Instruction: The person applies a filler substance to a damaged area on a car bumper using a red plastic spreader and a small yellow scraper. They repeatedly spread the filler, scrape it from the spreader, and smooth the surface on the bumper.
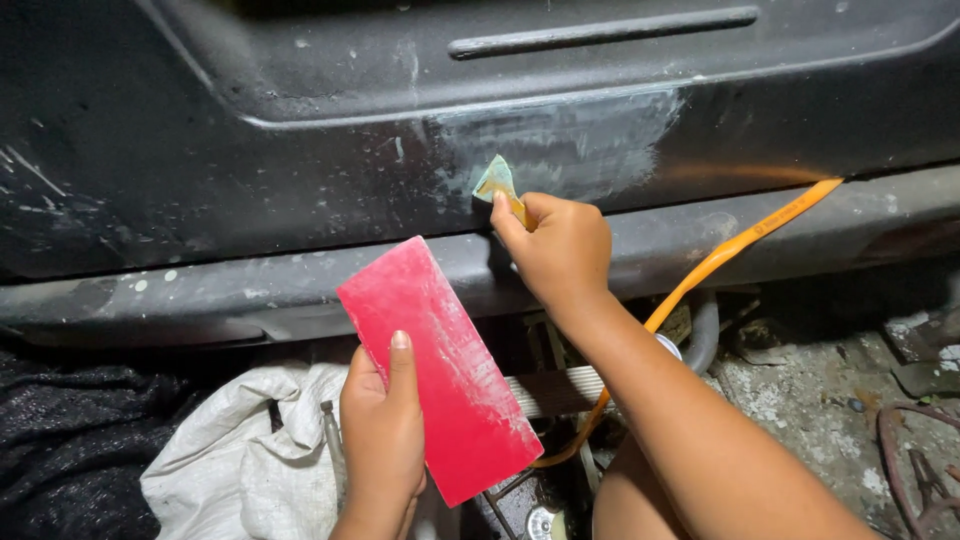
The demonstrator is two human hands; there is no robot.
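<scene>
- Against the dark car panel [200,170], centre frame: right hand [560,250], grip clenched on a small putty spreader [497,182]; the blade sticks up past the fingertips and its tip touches the panel at the edge of a pale, greyish filler patch [580,140].
- Lower left of centre: left hand [380,430], grip closed on a red rectangular board [440,370], thumb laid flat on its face; the board stands tilted, well below the spreader and clear of the panel.
- Behind the right forearm: orange hose [730,250], running from the panel's lower edge down past the board.
- Bottom left: white woven sack [240,450], crumpled, beside dark fabric [70,440].
- Right: rough concrete ground [800,400].
</scene>
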